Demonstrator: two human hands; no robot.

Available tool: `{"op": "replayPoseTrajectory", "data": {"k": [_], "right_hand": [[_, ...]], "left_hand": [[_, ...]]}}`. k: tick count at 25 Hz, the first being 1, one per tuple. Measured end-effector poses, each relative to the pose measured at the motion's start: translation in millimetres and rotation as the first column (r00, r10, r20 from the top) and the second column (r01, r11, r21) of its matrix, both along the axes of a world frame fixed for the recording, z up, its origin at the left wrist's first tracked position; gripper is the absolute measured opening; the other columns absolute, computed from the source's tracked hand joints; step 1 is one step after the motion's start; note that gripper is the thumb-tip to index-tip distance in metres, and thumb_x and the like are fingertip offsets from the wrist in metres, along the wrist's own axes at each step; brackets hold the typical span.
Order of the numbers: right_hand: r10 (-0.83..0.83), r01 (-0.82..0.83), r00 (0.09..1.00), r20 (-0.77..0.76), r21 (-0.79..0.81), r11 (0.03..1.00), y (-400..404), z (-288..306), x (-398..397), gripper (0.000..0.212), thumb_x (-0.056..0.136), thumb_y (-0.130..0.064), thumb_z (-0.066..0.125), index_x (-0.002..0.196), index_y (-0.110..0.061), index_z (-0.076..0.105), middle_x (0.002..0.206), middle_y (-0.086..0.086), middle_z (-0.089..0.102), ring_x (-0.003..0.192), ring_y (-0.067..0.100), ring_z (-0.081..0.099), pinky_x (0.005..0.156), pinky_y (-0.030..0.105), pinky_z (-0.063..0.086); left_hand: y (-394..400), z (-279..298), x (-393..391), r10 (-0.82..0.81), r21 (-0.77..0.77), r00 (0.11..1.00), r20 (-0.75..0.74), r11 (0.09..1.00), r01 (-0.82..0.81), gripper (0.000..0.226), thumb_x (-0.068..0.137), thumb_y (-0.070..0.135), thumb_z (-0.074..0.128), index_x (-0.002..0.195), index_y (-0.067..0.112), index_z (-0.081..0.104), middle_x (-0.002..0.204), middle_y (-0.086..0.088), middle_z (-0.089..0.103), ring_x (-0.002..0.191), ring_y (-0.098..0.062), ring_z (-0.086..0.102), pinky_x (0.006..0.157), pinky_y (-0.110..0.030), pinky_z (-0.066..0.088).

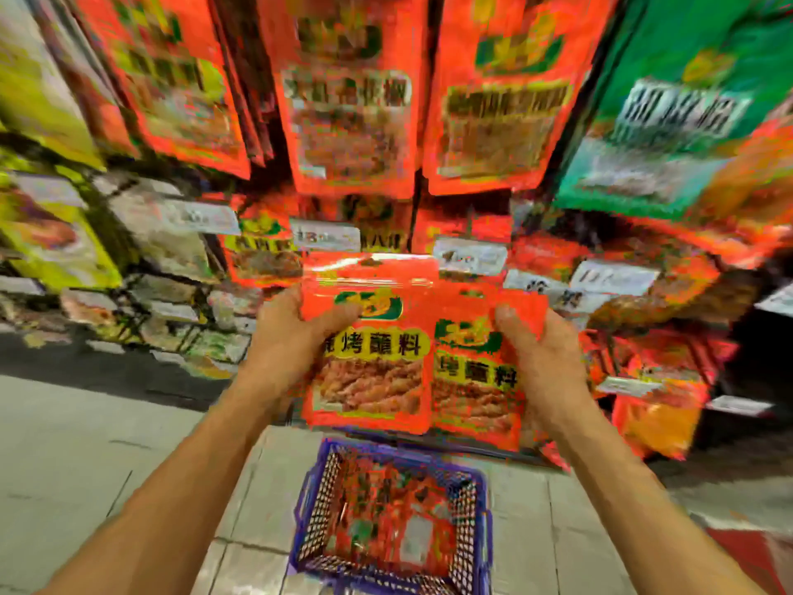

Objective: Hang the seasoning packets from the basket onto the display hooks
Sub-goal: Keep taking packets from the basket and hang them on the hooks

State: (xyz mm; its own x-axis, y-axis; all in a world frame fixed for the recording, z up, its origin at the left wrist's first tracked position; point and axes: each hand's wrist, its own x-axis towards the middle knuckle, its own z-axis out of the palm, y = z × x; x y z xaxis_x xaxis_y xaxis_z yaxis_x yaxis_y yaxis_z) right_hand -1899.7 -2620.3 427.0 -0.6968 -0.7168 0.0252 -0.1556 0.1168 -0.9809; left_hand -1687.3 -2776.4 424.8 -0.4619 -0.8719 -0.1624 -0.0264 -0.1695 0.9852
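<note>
My left hand (283,341) grips a red seasoning packet (371,367) by its upper left edge, thumb across the front. My right hand (545,358) holds a second red packet (476,397) that sits partly behind the first, thumb on its top right corner. Both packets are upright in front of the display, level with a row of hanging red packets (266,251) and white price tags (326,236). The hooks themselves are hidden by blur and packets. Below my hands a purple basket (309,521) stands on the floor with more red packets (386,521) inside.
Larger red packets (352,100) hang in rows above, green ones (669,113) at the upper right, yellow ones (38,234) at the left. More red and orange packets (656,405) hang low on the right. Grey floor tiles (107,444) stretch to the left of the basket.
</note>
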Motion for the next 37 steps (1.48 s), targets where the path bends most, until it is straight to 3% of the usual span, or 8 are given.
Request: {"op": "replayPoseTrajectory", "data": {"k": [5, 9, 15, 20, 23, 30, 33, 37], "right_hand": [[-0.022, -0.039, 0.976, -0.215, -0.279, 0.960, -5.2, 176.5, -16.6, 0.016, 0.082, -0.056, 0.061, 0.085, -0.049, 0.074, 0.075, -0.025, 0.072, 0.068, -0.008, 0.062, 0.067, 0.019, 0.052], [-0.035, -0.090, 0.955, -0.294, -0.402, 0.911, -23.6, 274.1, -17.7, 0.016, 0.081, -0.057, 0.063, 0.084, -0.046, 0.074, 0.076, -0.022, 0.073, 0.068, -0.006, 0.063, 0.064, 0.017, 0.051], [-0.095, -0.037, 0.967, -0.238, -0.497, 0.867, -66.7, 356.0, -32.3, 0.027, 0.076, -0.064, 0.065, 0.086, -0.043, 0.078, 0.090, -0.004, 0.079, 0.093, 0.026, 0.074, 0.088, 0.052, 0.059], [-0.146, 0.055, 0.977, -0.156, -0.477, 0.877, -96.2, 399.5, -48.1, 0.028, 0.063, -0.062, 0.067, 0.065, -0.035, 0.074, 0.071, 0.000, 0.073, 0.071, 0.026, 0.069, 0.071, 0.043, 0.054], [-0.176, 0.094, 0.974, -0.140, -0.460, 0.883, -103.6, 410.1, -53.7, 0.024, 0.061, -0.052, 0.066, 0.052, -0.029, 0.064, 0.062, 0.004, 0.061, 0.061, 0.020, 0.054, 0.062, 0.038, 0.039], [-0.229, 0.148, 0.958, -0.171, -0.387, 0.910, -112.5, 410.3, -64.6, 0.027, 0.083, -0.041, 0.070, 0.068, -0.019, 0.066, 0.073, 0.013, 0.072, 0.067, 0.029, 0.064, 0.065, 0.039, 0.044], [-0.223, 0.152, 0.955, -0.196, -0.321, 0.935, -112.4, 409.5, -69.0, 0.040, 0.092, -0.043, 0.066, 0.081, -0.006, 0.072, 0.088, 0.015, 0.076, 0.085, 0.035, 0.071, 0.080, 0.048, 0.055], [-0.181, 0.122, 0.975, -0.131, -0.367, 0.922, -101.2, 404.6, -70.3, 0.046, 0.094, -0.053, 0.054, 0.072, -0.014, 0.066, 0.072, 0.001, 0.071, 0.070, 0.022, 0.064, 0.070, 0.038, 0.046]], "left_hand": [[-16.5, 168.2, -6.2, -0.048, -0.320, 0.987, -0.155, 0.947, -0.004, 0.033, 0.059, 0.039, 0.084, 0.091, 0.035, 0.077, 0.089, 0.004, 0.079, 0.076, -0.010, 0.071, 0.067, -0.023, 0.056], [-25.8, 259.5, -11.5, -0.042, -0.386, 0.959, -0.280, 0.919, -0.073, 0.013, 0.077, 0.027, 0.082, 0.089, 0.030, 0.078, 0.082, 0.001, 0.078, 0.056, -0.007, 0.067, 0.046, -0.021, 0.051], [-42.9, 335.8, -26.1, -0.020, -0.412, 0.934, -0.357, 0.901, -0.138, 0.012, 0.093, 0.019, 0.068, 0.100, 0.011, 0.074, 0.101, -0.011, 0.077, 0.088, -0.023, 0.069, 0.083, -0.041, 0.056], [-42.8, 366.8, -47.7, -0.039, -0.487, 0.938, -0.344, 0.862, -0.142, 0.024, 0.091, 0.017, 0.069, 0.073, 0.030, 0.078, 0.071, 0.008, 0.074, 0.062, -0.006, 0.065, 0.061, -0.027, 0.053], [-42.2, 374.7, -60.3, -0.051, -0.480, 0.939, -0.340, 0.868, -0.127, 0.019, 0.092, 0.025, 0.069, 0.075, 0.026, 0.078, 0.078, 0.003, 0.076, 0.070, -0.014, 0.068, 0.072, -0.035, 0.054], [-44.5, 378.4, -73.2, -0.048, -0.468, 0.950, -0.308, 0.877, -0.107, 0.020, 0.094, 0.041, 0.065, 0.080, 0.036, 0.078, 0.087, -0.001, 0.079, 0.084, -0.022, 0.076, 0.079, -0.040, 0.059], [-40.7, 382.0, -84.2, -0.076, -0.435, 0.949, -0.305, 0.898, -0.068, 0.020, 0.097, 0.037, 0.064, 0.086, 0.028, 0.078, 0.088, -0.001, 0.079, 0.082, -0.019, 0.076, 0.078, -0.040, 0.059], [-28.4, 392.7, -111.1, -0.078, -0.439, 0.948, -0.310, 0.896, -0.070, 0.023, 0.096, 0.035, 0.065, 0.083, 0.018, 0.074, 0.080, 0.001, 0.078, 0.074, -0.015, 0.073, 0.075, -0.038, 0.058]]}}
